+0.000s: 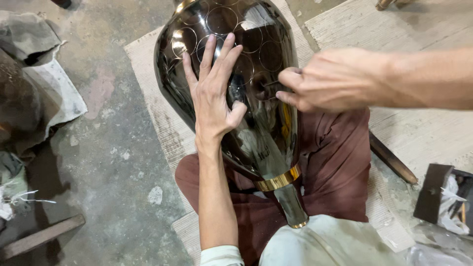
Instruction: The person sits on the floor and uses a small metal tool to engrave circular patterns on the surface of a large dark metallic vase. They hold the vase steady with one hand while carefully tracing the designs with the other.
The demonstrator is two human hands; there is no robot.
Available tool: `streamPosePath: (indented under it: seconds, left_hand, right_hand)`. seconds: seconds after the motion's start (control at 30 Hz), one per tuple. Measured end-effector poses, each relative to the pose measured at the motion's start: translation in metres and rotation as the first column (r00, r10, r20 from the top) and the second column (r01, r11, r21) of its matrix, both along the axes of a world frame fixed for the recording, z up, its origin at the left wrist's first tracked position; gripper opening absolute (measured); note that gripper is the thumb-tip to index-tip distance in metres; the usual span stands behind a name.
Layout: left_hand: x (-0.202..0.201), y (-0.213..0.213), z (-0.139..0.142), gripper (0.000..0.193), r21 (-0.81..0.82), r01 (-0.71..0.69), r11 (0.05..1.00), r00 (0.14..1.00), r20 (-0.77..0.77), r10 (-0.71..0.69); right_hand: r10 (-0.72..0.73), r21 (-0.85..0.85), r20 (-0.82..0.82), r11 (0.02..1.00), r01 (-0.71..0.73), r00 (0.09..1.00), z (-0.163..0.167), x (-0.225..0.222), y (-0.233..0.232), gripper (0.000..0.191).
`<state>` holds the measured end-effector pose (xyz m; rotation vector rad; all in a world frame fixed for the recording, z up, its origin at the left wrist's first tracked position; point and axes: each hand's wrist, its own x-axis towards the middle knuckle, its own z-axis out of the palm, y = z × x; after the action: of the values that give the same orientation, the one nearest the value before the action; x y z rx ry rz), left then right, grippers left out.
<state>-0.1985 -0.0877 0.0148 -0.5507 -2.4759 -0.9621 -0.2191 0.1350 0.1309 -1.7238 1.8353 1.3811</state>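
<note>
Pale cloth (325, 244) lies below the dark vase (268, 123); left hand (214, 93) fingers splayed flat on it, right hand (335, 79) fingers pinched around a thin tool (270, 84) at its side.

A woven mat (157, 108) covers the concrete floor (108, 162), with a second mat (423, 128) spread to the right. Crumpled grey cloth (39, 83) is heaped at the left edge. A wooden plank (42, 236) lies at lower left, a dark stick (392, 158) on the right mat, and a dark box (433, 194) near the lower right corner.
</note>
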Motion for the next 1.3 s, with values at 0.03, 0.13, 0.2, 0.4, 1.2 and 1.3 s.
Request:
streamPosePath:
  seconds: [0.03,0.13,0.2,0.4,1.2,1.3]
  left_hand:
    - [0.001,0.000,0.001,0.091,-0.003,-0.005,1.000,1.000,0.004,0.005]
    - [0.003,0.000,0.002,0.091,-0.021,-0.013,1.000,1.000,-0.004,0.013]
    - [0.004,0.000,-0.001,0.090,-0.052,-0.038,0.998,0.999,0.000,0.038]
    - [0.018,-0.008,-0.038,0.081,-0.135,-0.285,0.949,0.956,0.028,0.291]
    - [0.030,-0.075,-0.153,0.101,0.868,-0.209,0.451,0.966,0.255,-0.043]
    - [0.029,-0.079,-0.181,0.082,0.945,-0.173,0.276,0.967,0.216,-0.134]
  right_hand:
    - [-0.003,0.015,0.021,1.000,0.003,1.000,0.000,-0.007,-0.001,0.038]
    - [0.027,0.024,0.041,0.999,-0.028,0.999,-0.006,-0.029,-0.010,0.037]
    - [0.100,-0.003,-0.014,0.995,-0.100,0.995,-0.012,-0.039,-0.014,0.036]
    - [-0.250,-0.437,0.205,0.842,0.317,0.946,-0.045,-0.044,0.008,0.024]
    - [-0.183,-0.399,0.865,-0.817,0.417,0.467,-0.194,-0.101,0.010,0.020]
    - [-0.234,-0.507,0.804,-0.750,0.425,0.546,-0.187,-0.096,0.011,0.017]
